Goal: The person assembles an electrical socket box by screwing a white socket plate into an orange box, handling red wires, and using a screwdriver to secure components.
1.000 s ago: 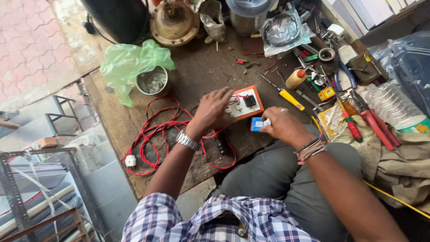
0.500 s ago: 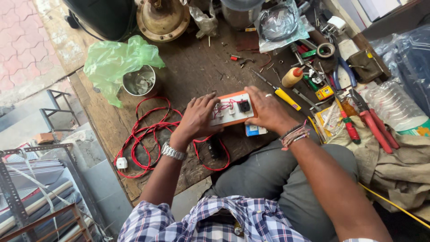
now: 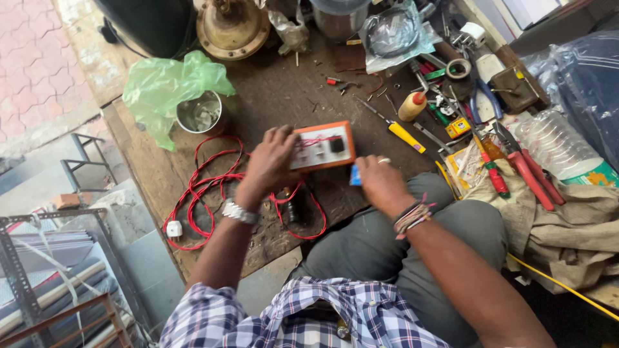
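An orange-framed switch board (image 3: 324,145) with a white face and red wires lies on the worn wooden bench (image 3: 277,96). My left hand (image 3: 269,164), with a metal watch at the wrist, rests on the board's left end and holds it. My right hand (image 3: 380,183), a ring on one finger and thread bands at the wrist, sits just right of the board, pinching a small blue object (image 3: 355,174). A red cable (image 3: 200,190) loops from the board to a white plug (image 3: 173,229) at the bench's left edge.
A steel cup (image 3: 200,113) in a green plastic bag (image 3: 164,87) stands at the left. A yellow-handled screwdriver (image 3: 406,136), a glue bottle (image 3: 412,106), red-handled pliers (image 3: 532,174), tape and a plastic bottle (image 3: 558,145) crowd the right. A brass motor part (image 3: 232,26) sits at the back.
My right hand has drawn back off the board's right end toward my lap with the blue object. My left hand stays on the board.
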